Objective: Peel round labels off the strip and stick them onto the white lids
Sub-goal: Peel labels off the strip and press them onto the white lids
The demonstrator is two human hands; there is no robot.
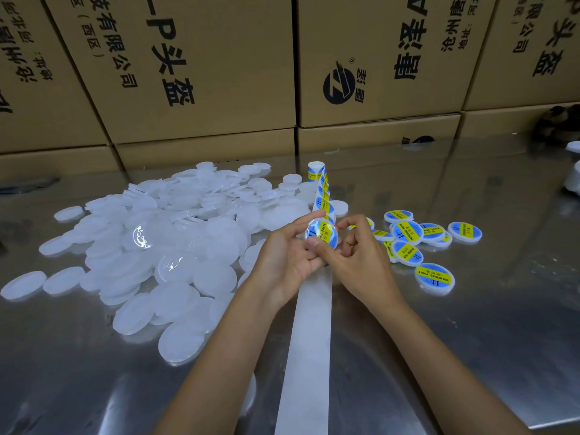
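My left hand (287, 255) holds a white lid (321, 235) tilted toward me, with a blue and yellow round label on its face. My right hand (357, 259) meets it from the right, thumb pressed at the lid's lower left edge and fingers curled beside it. The label strip (323, 191) runs from a small roll (315, 171) at the back toward my hands. Its bare white backing (309, 340) trails down to the near edge. A big heap of plain white lids (175, 246) lies to the left. Several labelled lids (408, 233) lie to the right.
The work surface is a shiny metal table (470, 324). Stacked cardboard boxes (204, 73) with black print form a wall along the back. Some dark and white items (561, 130) sit at the far right edge.
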